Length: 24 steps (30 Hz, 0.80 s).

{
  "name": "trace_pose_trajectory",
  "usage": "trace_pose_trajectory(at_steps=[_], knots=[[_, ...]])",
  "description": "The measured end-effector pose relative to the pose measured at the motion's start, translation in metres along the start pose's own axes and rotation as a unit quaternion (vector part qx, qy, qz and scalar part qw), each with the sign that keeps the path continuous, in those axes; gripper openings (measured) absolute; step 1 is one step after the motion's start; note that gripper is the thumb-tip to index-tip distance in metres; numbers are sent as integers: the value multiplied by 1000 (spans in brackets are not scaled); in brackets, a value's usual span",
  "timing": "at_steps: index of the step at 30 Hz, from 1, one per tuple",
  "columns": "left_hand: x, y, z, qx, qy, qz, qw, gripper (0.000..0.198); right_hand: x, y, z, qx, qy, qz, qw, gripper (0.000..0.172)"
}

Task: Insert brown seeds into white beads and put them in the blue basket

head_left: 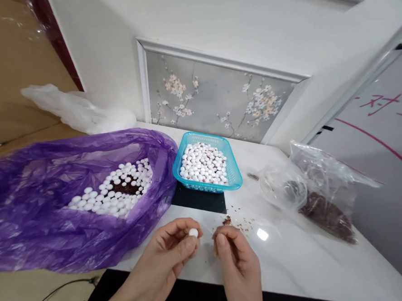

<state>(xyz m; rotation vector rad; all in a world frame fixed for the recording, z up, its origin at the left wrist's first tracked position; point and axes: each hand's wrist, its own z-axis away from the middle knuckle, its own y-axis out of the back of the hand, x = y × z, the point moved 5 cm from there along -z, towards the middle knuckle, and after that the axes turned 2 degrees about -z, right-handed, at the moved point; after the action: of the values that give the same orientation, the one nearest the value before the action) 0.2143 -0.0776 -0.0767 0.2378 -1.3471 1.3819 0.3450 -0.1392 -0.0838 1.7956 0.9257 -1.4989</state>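
Note:
My left hand (169,248) pinches a small white ball (193,232) between thumb and fingertips, above the front of the white table. Close by on the right, my right hand (236,257) has its thumb and fingertips pressed together; whatever lies between them is hidden. Just beyond it, a small heap of brown flakes (227,220) is scattered on the tabletop. Behind both hands stands a blue plastic basket (236,171) full of similar white balls (202,164). An open purple plastic bag (138,238) on the left contains more white balls around a dark brown patch.
On the right are a clear plastic cup (278,191) lying on its side and a clear bag of brown material (327,215). A crumpled white plastic bag (86,112) sits behind the purple one. A whiteboard (371,158) borders the right side, and cables (56,289) run at lower left.

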Motion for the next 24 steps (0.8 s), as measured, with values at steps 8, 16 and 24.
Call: trace_pose_trajectory(at_steps=[8,16,24], knots=[[-1,2,0,6,-32,-6,999,11,2,0,4,-18,57,2,998,22],[31,-14,-31,61,-78,36,994,19,3,-5,4,-36,65,3,997,22],[63,-44,-53,14,-136,-23,990,76,13,-3,7,-44,72,12,996,19]])
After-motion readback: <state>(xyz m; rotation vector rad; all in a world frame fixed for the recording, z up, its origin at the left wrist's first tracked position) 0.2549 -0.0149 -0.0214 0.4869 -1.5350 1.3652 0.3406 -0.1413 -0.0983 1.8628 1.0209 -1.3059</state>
